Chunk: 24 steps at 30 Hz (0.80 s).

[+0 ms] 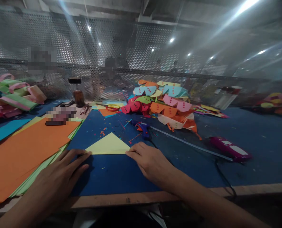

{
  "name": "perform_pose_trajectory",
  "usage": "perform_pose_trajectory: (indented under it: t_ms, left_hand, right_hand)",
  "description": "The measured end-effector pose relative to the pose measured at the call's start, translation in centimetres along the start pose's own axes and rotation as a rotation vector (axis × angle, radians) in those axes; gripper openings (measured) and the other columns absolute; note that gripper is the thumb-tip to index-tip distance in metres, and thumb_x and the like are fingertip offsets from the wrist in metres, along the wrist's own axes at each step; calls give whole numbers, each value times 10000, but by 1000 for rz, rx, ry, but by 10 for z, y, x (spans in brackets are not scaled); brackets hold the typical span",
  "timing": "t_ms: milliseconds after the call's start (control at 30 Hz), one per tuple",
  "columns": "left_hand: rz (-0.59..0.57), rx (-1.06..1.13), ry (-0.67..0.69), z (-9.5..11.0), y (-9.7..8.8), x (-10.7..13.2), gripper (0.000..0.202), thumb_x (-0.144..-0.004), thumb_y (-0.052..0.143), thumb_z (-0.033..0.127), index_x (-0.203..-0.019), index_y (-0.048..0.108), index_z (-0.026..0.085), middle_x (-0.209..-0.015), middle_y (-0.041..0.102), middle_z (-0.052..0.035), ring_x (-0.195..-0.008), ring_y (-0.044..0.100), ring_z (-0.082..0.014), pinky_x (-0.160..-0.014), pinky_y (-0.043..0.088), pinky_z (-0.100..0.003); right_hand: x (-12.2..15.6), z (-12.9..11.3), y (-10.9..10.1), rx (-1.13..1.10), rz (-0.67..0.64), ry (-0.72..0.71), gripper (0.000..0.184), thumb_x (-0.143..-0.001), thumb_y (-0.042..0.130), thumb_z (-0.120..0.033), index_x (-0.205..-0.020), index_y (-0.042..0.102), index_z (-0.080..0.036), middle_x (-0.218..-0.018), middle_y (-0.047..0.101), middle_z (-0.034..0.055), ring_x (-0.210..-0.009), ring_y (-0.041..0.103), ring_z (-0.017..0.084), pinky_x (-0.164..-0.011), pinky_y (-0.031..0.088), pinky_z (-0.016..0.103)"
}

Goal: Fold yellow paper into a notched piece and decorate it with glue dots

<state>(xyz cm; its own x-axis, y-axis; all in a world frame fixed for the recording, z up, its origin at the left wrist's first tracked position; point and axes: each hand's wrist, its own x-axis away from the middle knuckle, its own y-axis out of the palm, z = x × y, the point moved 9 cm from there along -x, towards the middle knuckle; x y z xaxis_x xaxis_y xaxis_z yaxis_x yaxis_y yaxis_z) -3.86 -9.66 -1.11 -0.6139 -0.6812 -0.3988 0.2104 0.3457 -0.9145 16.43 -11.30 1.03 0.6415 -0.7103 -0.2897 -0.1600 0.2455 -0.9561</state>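
Note:
A pale yellow sheet of paper (111,145), folded into a triangle, lies on the blue tabletop with its point away from me and its folded edge towards me. My left hand (62,172) holds the left corner down under its fingertips, the thumb a little apart on the table side. At the right corner, the fingers of my right hand (152,161) are bunched together and pinch the paper. Just beyond the triangle lies a blue glue gun (143,129) with small paper scraps around it.
Stacked orange paper (31,148) lies left. Folded paper glasses (169,104) in several colours are piled at the back. A purple tool (230,148) and cable lie right. Yellow scissors (113,107) and a dark jar (78,95) stand near the perforated metal screen (136,47).

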Motion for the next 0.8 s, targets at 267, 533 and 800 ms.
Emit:
perform_pose_trajectory:
  t_ms: [267,533,800]
  left_hand:
    - [39,24,-26,-4,-3,1,344,-967,409,306,-1199,660,264,-1223,686,-94,-1085,647,-315,-839,593,-519]
    - [56,22,29,0,-2,3,373,-960,392,333,-1184,676,245,-1205,698,-95,-1129,615,-329,-885,574,-549]
    - [18,44,-2,-2,-3,2,391,-984,376,351,-1172,699,237,-1207,700,-112,-1086,637,-332,-834,594,-540]
  right_hand:
    - [2,7,0,58,-36,83,234,-897,535,-46,-1057,679,-136,-1019,665,90,-906,550,223,-679,461,322]
    - [4,11,-1,116,-67,140,153,-882,561,-69,-959,673,-140,-993,662,84,-888,545,219,-666,423,318]
    - [6,12,-5,152,-2,147,146,-893,547,-81,-910,673,-153,-931,653,75,-847,540,214,-668,399,332]
